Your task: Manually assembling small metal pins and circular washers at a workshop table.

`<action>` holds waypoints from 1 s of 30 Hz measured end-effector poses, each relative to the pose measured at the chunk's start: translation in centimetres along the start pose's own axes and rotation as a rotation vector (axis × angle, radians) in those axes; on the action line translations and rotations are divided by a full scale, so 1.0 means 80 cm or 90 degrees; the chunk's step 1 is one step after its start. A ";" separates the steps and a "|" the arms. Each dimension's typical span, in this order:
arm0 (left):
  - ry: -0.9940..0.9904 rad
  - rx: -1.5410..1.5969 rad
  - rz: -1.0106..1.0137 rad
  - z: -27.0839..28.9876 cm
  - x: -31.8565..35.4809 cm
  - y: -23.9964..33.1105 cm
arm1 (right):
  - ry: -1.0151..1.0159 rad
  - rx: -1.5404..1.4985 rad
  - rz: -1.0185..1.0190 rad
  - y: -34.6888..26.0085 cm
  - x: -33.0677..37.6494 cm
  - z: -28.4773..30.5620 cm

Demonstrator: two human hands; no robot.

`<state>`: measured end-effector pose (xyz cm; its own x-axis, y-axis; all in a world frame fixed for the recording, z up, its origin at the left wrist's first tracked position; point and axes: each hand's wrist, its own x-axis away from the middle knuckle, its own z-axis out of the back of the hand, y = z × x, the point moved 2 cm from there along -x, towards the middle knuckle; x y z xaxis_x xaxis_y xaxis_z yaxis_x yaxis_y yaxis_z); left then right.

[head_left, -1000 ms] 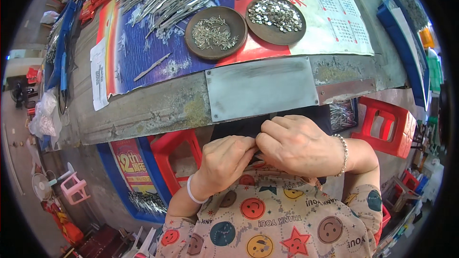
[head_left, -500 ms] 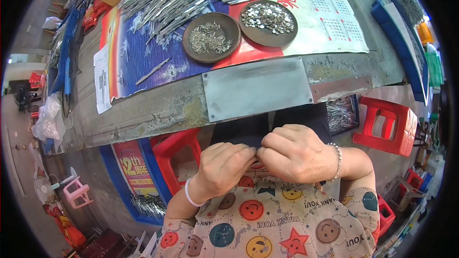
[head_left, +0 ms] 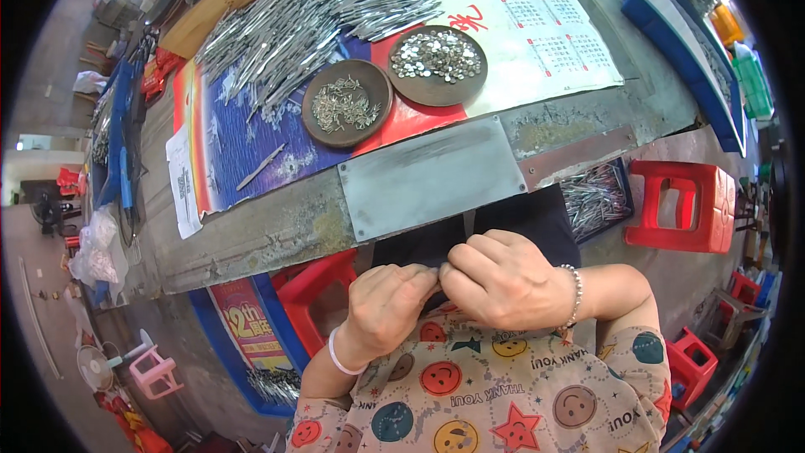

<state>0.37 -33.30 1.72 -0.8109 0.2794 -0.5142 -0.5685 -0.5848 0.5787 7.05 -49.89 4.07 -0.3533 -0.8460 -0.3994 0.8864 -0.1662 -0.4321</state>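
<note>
My left hand (head_left: 384,306) and my right hand (head_left: 503,278) are curled together close to my chest, below the table edge, fingertips meeting around a thin metal piece (head_left: 437,269) that barely shows between them. Just beyond the hands lies a grey metal plate (head_left: 429,176) at the table's near edge. Further out stand two round brown dishes: the left dish (head_left: 346,103) holds small bent metal parts, the right dish (head_left: 437,65) holds small shiny round pieces. A big heap of thin metal strips (head_left: 310,21) covers the far side of the table.
A single metal strip (head_left: 262,166) lies on the blue poster. A blue bin of metal strips (head_left: 595,197) sits under the table at right, beside a red plastic stool (head_left: 683,205). Another red stool (head_left: 319,289) stands below left. Blue trays (head_left: 683,29) line the right side.
My hands stay pressed together at my chest with only small finger shifts. The view has tilted slightly, so the table appears shifted in the frame.
</note>
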 end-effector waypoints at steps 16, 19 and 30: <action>-0.001 -0.174 -0.139 0.001 -0.003 0.002 | -0.017 -0.464 -0.160 0.037 -0.007 0.000; 0.003 -0.173 -0.149 0.004 -0.005 0.007 | -0.165 -0.673 -0.253 0.050 -0.007 -0.002; 0.026 -0.022 0.110 0.006 0.002 0.004 | 0.062 -0.056 0.034 0.014 -0.003 -0.011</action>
<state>0.00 -33.07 2.07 -0.8893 0.1423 -0.4346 -0.4157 -0.6477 0.6385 7.86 -49.45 2.92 -0.3381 -0.7983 -0.4984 0.8762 -0.0738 -0.4763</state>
